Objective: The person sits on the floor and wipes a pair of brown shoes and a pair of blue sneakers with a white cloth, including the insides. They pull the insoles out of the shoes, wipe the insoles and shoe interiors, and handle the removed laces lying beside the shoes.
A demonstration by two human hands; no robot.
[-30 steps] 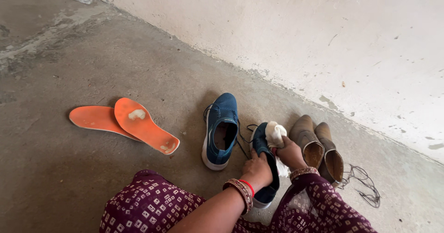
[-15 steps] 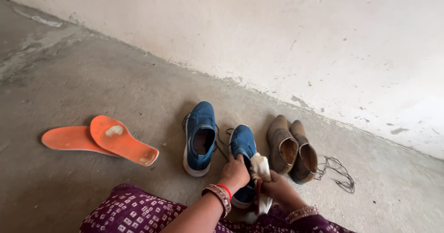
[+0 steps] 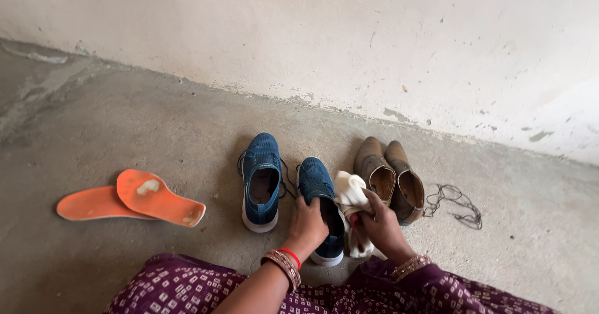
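Bare concrete floor (image 3: 125, 120) lies open to my left, the wall (image 3: 374, 39) close ahead. My left hand (image 3: 307, 225) clasps the blue shoe (image 3: 318, 189) at its opening; my right hand (image 3: 380, 227) is closed on a white cloth (image 3: 350, 192) pressed against that shoe's side.

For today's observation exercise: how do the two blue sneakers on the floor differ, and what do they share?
The left blue sneaker stands free on the concrete floor, untouched; the right blue sneaker is gripped at its opening by the left hand. A white cloth in the right hand meets the right sneaker, not the left sneaker. Both are blue knit with white soles, toes towards the wall.
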